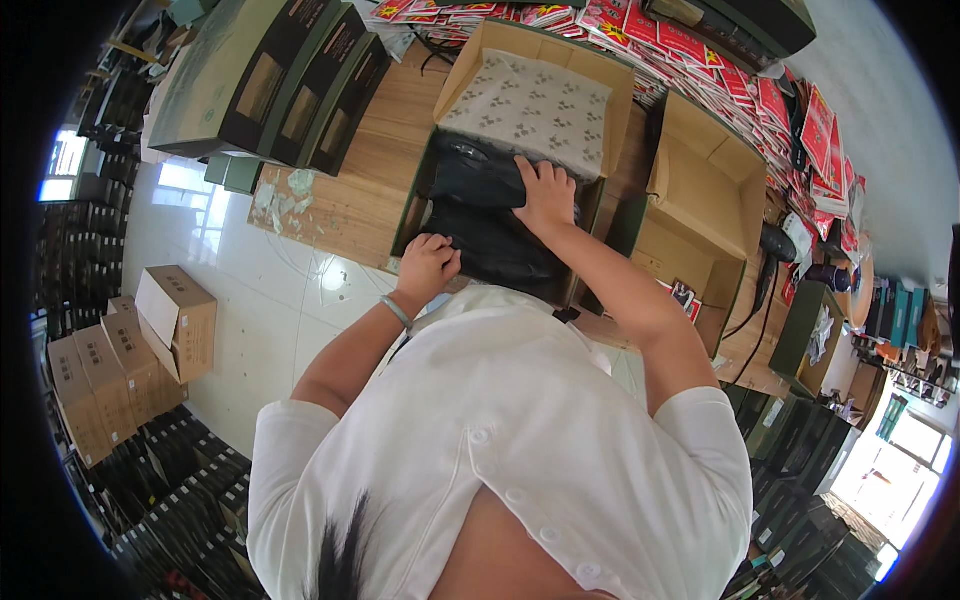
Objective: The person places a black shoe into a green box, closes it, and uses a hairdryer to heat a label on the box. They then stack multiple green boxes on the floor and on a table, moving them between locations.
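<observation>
An open dark green box (410, 215) lies on the wooden table in front of me, its cardboard lid (530, 105) lined with patterned paper tipped back. Black items in dark wrapping (480, 175) fill the box. My right hand (545, 190) presses flat on the black item, fingers spread. My left hand (427, 265) is curled at the near edge of the box, pinching the black wrapping (495, 250). A bracelet sits on my left wrist.
A second open cardboard box (700, 190) stands to the right. Dark green boxes (280, 85) are stacked at the back left, red printed packets (720, 70) pile along the back right. Brown cartons (130, 350) sit on the tiled floor to the left.
</observation>
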### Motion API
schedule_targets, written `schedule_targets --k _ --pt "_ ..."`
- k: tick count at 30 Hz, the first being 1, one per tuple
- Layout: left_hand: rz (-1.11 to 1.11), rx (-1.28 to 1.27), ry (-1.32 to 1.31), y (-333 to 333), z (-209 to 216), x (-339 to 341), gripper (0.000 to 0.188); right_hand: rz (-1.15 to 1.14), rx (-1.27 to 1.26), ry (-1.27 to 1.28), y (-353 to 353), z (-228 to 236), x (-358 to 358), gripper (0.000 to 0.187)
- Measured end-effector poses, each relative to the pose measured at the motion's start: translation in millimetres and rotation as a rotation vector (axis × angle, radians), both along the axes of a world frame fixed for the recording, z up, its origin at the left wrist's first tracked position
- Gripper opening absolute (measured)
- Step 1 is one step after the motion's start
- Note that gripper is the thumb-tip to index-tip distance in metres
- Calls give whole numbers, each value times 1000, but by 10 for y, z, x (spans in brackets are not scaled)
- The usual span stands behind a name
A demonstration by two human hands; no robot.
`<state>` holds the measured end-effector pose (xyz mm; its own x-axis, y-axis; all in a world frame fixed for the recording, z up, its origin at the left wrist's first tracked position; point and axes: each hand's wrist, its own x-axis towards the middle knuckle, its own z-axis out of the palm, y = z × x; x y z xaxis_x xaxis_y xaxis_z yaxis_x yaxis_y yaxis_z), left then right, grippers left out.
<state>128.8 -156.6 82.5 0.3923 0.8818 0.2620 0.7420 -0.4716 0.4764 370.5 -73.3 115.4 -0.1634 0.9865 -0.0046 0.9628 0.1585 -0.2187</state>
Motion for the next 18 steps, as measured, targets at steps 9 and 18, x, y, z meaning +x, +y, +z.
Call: schedule_targets --k 9,18 --pt "40 -71 250 95 158 115 22 173 -158 -214 -11 1755 359 84" --pt "74 -45 313 177 71 234 27 403 -525 -833 -23 1704 164 49"
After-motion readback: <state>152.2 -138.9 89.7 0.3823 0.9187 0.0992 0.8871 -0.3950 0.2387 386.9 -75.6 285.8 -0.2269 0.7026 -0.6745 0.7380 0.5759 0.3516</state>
